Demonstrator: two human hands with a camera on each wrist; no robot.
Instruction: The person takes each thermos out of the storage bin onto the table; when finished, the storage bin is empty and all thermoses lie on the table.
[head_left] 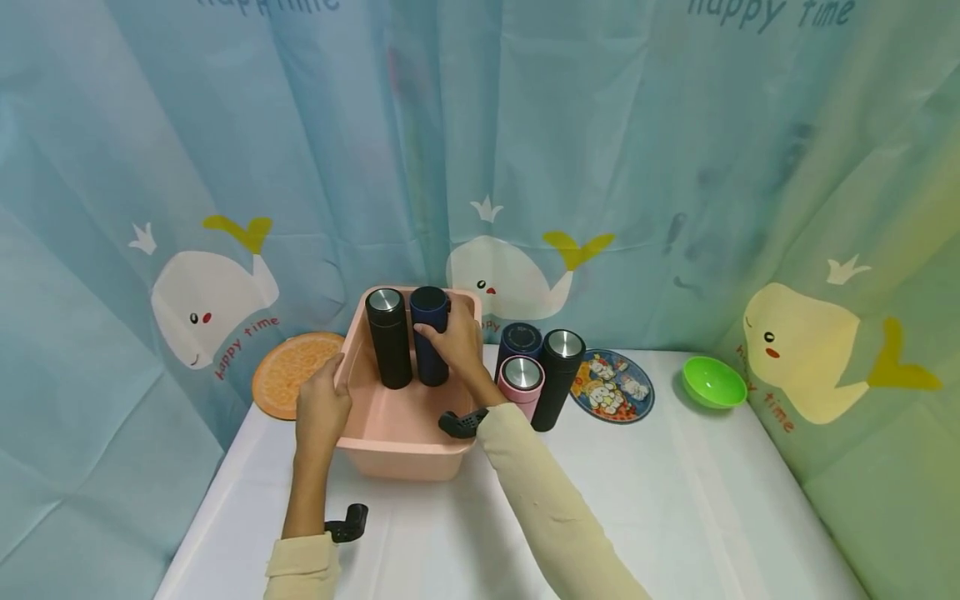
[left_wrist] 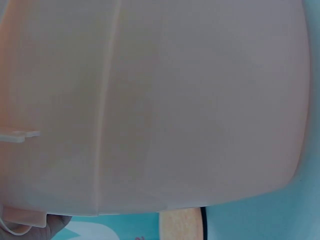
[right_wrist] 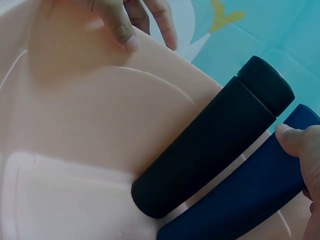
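Dark blue and tall, the gripped bottle (head_left: 431,357) was held inside a pink basin (head_left: 403,463), at about one o'clock from the basin's middle. Its upper body was clasped by the right hand (head_left: 456,337), with the thumb laid across the near side. At eleven o'clock a black bottle (head_left: 392,346) was seen standing close beside it. The basin's rim was gripped at nine o'clock by the left hand (head_left: 324,404); whether the base sat flat on the counter (head_left: 637,508) could not be told.

A rigid, probably metal shell was suggested by the straight walls, so little give was to be expected under pressure. Moderate weight was judged likely, though the contents were hidden. The matt finish looked smooth enough to slide in a loose hold; a firm wrap below the lid was judged best, with dents rather than breakage to be feared. The basin was judged light and slightly flexible, best held by its rim.

White covering was spread over the counter. Toward three o'clock from the basin, a cluster of three bottles (head_left: 522,377) was followed by a patterned plate (head_left: 612,387) and a green bowl (head_left: 714,385). An orange disc (head_left: 288,377) was placed at nine o'clock. Whale-printed curtains (head_left: 600,133) were hung behind.
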